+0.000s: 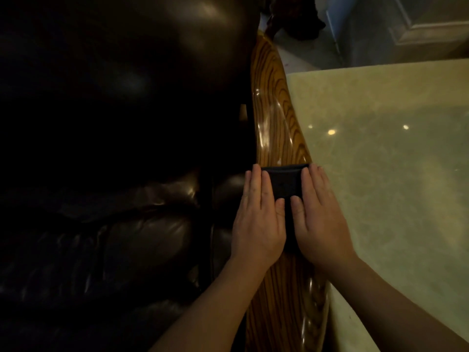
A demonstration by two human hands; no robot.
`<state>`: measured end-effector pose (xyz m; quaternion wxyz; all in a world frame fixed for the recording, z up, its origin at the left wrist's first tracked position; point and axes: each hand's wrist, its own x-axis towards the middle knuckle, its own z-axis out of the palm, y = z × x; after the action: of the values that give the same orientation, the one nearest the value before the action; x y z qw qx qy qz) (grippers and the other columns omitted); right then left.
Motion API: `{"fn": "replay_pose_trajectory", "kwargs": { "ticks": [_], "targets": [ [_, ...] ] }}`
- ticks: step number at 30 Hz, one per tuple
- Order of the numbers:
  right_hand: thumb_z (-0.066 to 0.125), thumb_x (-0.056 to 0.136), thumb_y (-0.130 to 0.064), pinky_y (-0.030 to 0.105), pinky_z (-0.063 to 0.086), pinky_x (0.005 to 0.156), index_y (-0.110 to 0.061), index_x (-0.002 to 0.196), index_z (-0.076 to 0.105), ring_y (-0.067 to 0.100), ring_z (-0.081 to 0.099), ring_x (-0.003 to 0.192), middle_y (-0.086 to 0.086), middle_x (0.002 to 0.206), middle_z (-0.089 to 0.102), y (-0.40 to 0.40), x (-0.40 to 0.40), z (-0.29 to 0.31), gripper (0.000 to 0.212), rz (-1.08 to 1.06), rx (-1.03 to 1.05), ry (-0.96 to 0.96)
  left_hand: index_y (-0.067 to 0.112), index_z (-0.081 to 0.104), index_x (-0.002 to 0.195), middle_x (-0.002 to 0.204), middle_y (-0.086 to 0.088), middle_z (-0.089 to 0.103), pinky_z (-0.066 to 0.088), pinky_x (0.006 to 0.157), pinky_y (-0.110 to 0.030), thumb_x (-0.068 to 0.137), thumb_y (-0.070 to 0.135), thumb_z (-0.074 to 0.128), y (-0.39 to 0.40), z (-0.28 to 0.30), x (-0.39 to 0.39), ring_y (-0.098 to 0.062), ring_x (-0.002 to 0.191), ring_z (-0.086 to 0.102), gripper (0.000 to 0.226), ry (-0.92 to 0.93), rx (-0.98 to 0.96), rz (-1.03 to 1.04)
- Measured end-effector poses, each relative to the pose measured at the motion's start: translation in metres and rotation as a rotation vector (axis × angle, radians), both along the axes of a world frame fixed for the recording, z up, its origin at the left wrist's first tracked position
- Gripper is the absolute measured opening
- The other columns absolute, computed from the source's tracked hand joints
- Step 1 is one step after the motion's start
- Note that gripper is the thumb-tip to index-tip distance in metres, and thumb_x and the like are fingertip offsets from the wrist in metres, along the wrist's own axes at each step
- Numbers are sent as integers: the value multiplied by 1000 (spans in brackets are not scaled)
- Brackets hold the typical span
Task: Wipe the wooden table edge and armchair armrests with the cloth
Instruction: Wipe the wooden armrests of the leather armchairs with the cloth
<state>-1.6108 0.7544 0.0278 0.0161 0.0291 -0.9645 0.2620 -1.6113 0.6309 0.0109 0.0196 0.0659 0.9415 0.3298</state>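
Note:
A glossy wooden armrest with dark grain runs from top to bottom through the middle of the view. A dark folded cloth lies across it. My left hand presses flat on the cloth's left side, fingers together and extended. My right hand presses flat on its right side, thumbs nearly touching. Most of the cloth is hidden under both palms. A pale stone table top lies to the right of the armrest.
The dark leather armchair seat and back fill the left half, very dim. A tiled floor and a pale door or cabinet base show at the top right beyond the table.

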Motion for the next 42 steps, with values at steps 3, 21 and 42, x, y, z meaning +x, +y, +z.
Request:
{"fn": "replay_pose_trajectory", "kwargs": {
  "ticks": [3,21,42],
  "targets": [
    [34,99,-31,34,10,120,-1,150,23,20,10,148,14,160,18,-2,-22,3,59,11,-8,1,13,-6,149,156,3,-18,10,115,-29,100,42,14,2,4,-20,-9,143,-13,61,-20,-5,21],
    [33,104,-27,20,1,113,-5,153,10,17,5,149,12,163,7,-4,-174,11,59,51,-94,-118,11,-8,150,159,-6,-15,15,110,-23,102,35,27,10,16,-161,-21,145,4,63,-96,175,112],
    [33,104,-26,29,7,117,-4,152,11,21,8,149,14,162,9,-5,-182,9,58,35,-125,-99,15,-9,150,159,-5,-17,12,98,-21,102,36,26,6,15,-164,-22,145,4,63,-132,186,96]
  ]
}}
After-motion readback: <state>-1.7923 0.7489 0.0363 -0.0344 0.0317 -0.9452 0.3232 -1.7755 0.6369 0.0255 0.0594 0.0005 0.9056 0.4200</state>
